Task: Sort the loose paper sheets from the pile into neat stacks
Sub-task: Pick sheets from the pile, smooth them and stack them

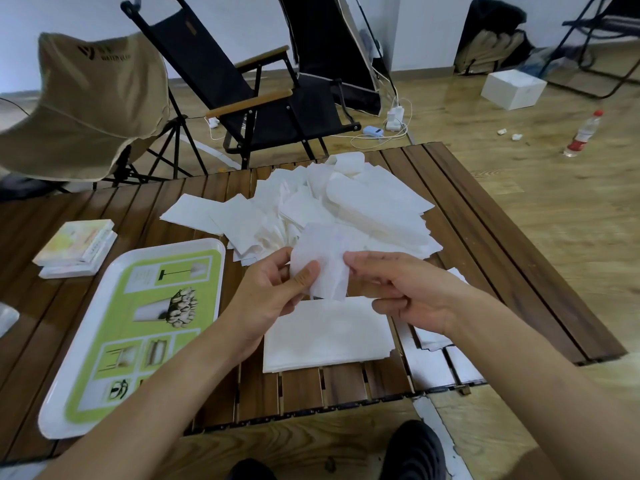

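thin white sheet | pinched: left hand, right hand

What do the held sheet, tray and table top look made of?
Held sheet: thin matte white paper, tissue-like; it bends limply and looks faintly translucent. Tray: probably plastic or melamine, smooth white rim with a green printed face. Table top: dark brown slats with visible grain, likely wood, though a wood-look finish can't be excluded.
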The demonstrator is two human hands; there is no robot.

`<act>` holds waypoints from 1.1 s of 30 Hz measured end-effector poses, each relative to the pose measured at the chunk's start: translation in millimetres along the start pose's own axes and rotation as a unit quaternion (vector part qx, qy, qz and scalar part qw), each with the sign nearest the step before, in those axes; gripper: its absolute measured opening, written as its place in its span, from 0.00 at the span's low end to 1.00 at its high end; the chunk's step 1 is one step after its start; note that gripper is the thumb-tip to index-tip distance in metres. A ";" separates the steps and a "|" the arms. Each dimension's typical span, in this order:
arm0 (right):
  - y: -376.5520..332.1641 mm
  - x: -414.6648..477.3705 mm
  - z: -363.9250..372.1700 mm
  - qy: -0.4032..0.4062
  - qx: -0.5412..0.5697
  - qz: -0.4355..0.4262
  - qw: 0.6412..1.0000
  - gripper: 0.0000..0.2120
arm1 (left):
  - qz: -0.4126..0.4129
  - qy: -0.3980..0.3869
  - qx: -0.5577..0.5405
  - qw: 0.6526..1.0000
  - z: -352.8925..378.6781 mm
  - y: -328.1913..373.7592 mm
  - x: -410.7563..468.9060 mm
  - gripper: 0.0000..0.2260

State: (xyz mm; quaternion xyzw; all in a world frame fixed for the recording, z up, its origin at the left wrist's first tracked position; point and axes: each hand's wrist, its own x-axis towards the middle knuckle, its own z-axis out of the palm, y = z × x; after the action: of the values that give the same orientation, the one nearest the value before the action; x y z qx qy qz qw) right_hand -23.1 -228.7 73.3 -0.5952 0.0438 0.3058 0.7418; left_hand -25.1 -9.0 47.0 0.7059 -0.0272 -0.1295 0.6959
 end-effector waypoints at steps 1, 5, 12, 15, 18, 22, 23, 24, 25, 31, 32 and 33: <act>-0.5 0.0 -0.8 0.009 0.008 -0.014 1.000 0.06 | -0.004 0.000 0.001 1.000 -0.8 -1.1 0.1 0.14; 1.2 0.1 -5.2 0.024 0.010 -0.052 0.998 0.08 | -0.029 0.001 0.008 1.000 -1.6 -4.6 0.5 0.11; 5.7 2.9 -1.7 0.047 0.022 -0.009 0.999 0.11 | -0.035 -0.026 -0.050 0.998 0.1 -3.7 0.8 0.16; 5.4 3.1 0.6 0.048 0.021 -0.011 0.999 0.15 | -0.045 -0.042 -0.034 0.998 0.5 -2.9 -1.3 0.14; 6.7 3.3 3.0 0.065 -0.015 -0.043 0.997 0.11 | -0.065 -0.005 0.071 0.995 3.9 -5.7 -1.3 0.16; 10.8 3.9 7.9 0.152 -0.144 -0.141 0.968 0.10 | 0.031 0.089 0.214 0.972 5.2 -10.8 0.7 0.13; 12.9 5.1 8.3 0.174 -0.190 -0.164 0.952 0.09 | 0.044 0.073 0.175 0.981 6.7 -8.7 0.2 0.12; 15.3 7.1 8.4 0.186 -0.225 -0.177 0.940 0.07 | 0.040 0.048 0.137 0.989 8.5 -6.5 -0.4 0.13; 17.6 8.8 8.6 0.190 -0.245 -0.180 0.933 0.06 | 0.025 0.021 0.105 0.994 10.3 -5.0 -1.3 0.15; 20.4 9.7 10.0 0.178 -0.316 -0.173 0.916 0.09 | -0.053 -0.018 0.038 0.998 14.5 -9.9 -4.8 0.17; 20.1 9.7 9.7 0.177 -0.319 -0.174 0.915 0.09 | -0.059 -0.014 0.030 0.998 13.3 -10.4 -3.7 0.15; 19.4 9.3 9.7 0.174 -0.323 -0.175 0.914 0.09 | -0.066 -0.007 0.016 0.998 11.9 -10.2 -3.0 0.13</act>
State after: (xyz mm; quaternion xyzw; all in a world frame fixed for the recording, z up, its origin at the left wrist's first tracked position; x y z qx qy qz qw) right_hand -28.4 -214.1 55.5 -0.8442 -0.0333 0.0599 0.5317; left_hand -32.1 -19.7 37.4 0.7164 0.0126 -0.1799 0.6739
